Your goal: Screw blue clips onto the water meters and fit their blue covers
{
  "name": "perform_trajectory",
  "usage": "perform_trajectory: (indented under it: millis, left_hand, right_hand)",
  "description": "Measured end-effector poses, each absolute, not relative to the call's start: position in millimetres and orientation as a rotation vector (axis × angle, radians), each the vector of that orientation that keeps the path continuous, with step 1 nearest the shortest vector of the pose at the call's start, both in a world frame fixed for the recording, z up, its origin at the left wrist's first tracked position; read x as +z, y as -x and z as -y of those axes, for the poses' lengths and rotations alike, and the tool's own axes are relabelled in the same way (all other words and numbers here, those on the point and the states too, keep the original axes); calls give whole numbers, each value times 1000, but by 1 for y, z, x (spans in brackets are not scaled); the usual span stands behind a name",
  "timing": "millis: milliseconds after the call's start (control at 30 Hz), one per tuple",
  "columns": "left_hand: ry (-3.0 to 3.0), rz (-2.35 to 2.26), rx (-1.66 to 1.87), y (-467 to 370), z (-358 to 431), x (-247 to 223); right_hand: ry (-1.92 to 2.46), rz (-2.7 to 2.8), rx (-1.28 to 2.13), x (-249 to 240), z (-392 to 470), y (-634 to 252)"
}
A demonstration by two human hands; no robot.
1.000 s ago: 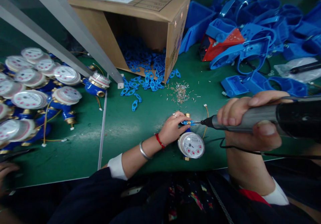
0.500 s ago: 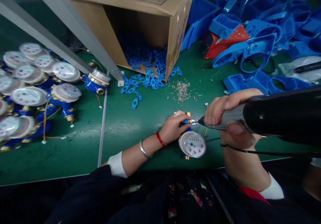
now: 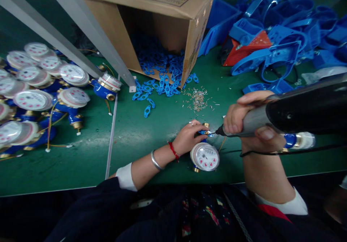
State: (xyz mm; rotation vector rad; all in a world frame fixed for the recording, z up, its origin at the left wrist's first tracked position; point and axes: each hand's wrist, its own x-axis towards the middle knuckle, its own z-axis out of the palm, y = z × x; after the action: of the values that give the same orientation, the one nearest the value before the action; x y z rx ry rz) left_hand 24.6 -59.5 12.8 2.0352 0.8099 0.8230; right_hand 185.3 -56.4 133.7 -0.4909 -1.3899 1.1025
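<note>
An electric screwdriver with a black body and grey nose lies in the grip of my right hand. Its bit points left, onto a small blue plastic bracket by the neck of a water meter. My left hand is closed, thumb and fingers pinching that bracket against the meter. The meter lies dial up, with brass ends and a thin yellow cable. Whether a screw sits under the bit is too small to tell.
Loose screws lie beyond my hands. A cardboard box on its side spills blue brackets. Several water meters crowd the left; another meter lies right, partly behind the screwdriver. Blue plastic housings pile up at back right.
The back end of the screwdriver has risen a little, uncovering a meter at the right. The dial of the meter in front of me has shifted slightly left. Both hands keep their grip.
</note>
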Motion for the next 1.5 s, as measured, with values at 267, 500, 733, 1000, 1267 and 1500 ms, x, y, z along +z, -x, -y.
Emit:
perform_trajectory:
  millis: [267,500,733,1000,1267,1500]
  left_hand:
    - [-2040,-823,821,-23,60,9]
    - [-2049,-857,893,-20,56,15]
    - [-1943,-1021,1021,-17,49,10]
    - [-2051,-1102,1074,-15,46,7]
    - [-2111,-1024,1096,-15,48,15]
    - [-2109,-981,1106,-16,52,17]
  right_hand:
    - [445,1176,810,136,19,-180]
    - [676,1193,778,89,2,-172]
    - [716,1159,720,98,2,-174]
    - [529,1060,736,133,26,-173]
    - [475,1092,788,147,43,-171]
    - [502,1061,775,152,49,-169]
